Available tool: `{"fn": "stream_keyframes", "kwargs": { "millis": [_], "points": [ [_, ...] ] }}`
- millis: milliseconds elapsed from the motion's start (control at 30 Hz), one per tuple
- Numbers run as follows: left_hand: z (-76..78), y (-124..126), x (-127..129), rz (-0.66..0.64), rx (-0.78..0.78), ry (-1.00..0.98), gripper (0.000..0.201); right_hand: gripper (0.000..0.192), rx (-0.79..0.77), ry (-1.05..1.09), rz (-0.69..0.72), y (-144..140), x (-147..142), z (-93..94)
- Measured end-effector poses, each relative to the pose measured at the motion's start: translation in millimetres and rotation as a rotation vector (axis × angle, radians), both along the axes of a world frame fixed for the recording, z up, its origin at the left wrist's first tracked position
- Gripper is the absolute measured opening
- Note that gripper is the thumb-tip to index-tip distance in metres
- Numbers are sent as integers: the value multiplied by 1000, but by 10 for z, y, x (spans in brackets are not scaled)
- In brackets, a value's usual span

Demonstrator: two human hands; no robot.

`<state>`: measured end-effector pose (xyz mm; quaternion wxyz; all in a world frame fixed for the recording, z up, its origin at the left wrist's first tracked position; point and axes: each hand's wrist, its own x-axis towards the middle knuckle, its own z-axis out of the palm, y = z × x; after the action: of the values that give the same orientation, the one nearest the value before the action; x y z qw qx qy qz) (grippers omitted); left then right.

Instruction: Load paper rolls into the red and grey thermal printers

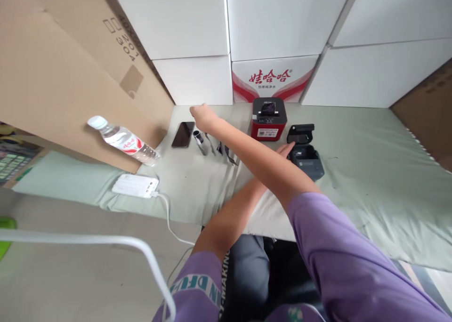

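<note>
My right arm crosses over my left and stretches to the far left. My right hand [203, 116] is curled, with nothing visible in it, just above a small silver and black cylinder [199, 141] and beside a dark phone [182, 134] lying flat. My left hand [286, 148] is mostly hidden under the right forearm. Only its fingertips show, touching the left side of a black label printer [305, 153] whose lid stands up. A red and black box-shaped device [269, 119] sits just behind it.
A pale green cloth [370, 171] covers the table. A water bottle [122, 140] leans on a slanted cardboard sheet [52, 77]. A white power strip [135, 185] with a cable lies at the front edge. White boxes and a red-printed carton [271, 79] line the back.
</note>
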<state>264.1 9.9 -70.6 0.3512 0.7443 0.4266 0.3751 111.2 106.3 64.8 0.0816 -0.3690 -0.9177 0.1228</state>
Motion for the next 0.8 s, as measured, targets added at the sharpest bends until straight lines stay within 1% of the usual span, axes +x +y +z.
{"fn": "stream_keyframes", "kwargs": {
  "millis": [67, 133, 200, 267, 333, 400, 533, 633, 700, 800],
  "points": [
    [-27, 28, 10, -17, 34, -2, 66, 35, -14, -26, -7, 16, -83, -72],
    [-20, 39, 17, -3, 46, 13, 65, 39, -21, -44, -36, 41, -124, -138],
    [5, 36, 18, 16, 46, 34, 66, 42, -29, -50, -63, 73, -126, -186],
    [30, 29, 12, 24, 45, 39, 65, 40, -35, -58, -70, 104, -98, -211],
    [45, 24, 4, 7, 32, 31, 65, 37, -30, -67, -72, 123, -66, -221],
    [55, 21, -2, -12, 21, 24, 64, 38, -14, -82, -81, 122, -59, -239],
    [82, 9, 6, 24, 23, 46, 65, 42, 7, -119, -70, 81, -134, -352],
    [107, -2, 13, 50, 26, 57, 65, 43, -53, -156, -86, 60, -190, -440],
    [118, -5, 12, 50, 30, 44, 65, 44, -71, -178, -110, 66, -201, -452],
    [116, 4, 11, 43, 6, 18, 65, 45, 47, -113, -100, 86, -209, -414]
  ]
}}
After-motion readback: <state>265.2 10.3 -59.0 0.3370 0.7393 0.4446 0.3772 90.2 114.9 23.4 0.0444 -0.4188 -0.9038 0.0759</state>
